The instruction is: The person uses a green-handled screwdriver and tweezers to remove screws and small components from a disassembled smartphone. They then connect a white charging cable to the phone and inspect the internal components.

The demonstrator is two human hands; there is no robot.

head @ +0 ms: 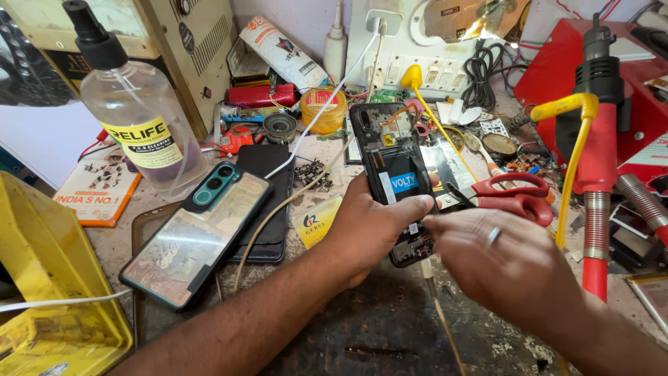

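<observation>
My left hand (369, 226) grips an opened black phone (390, 157) from below, back cover off, with its battery and circuit board showing. My right hand (501, 261), a ring on one finger, is pinched at the phone's lower right edge, fingertips touching it near my left thumb. A thin cream cable (438, 313) hangs from the phone's bottom end. Whether the right fingers hold a small part is hidden.
Red-handled scissors (511, 195) lie right of the phone. A phone in a printed case (198, 233) lies on a black phone (275, 202) at left. A clear spray bottle (136, 104), yellow tray (49, 278), red hot-air tool (598, 167), socket strip (417, 49) and small parts crowd the bench.
</observation>
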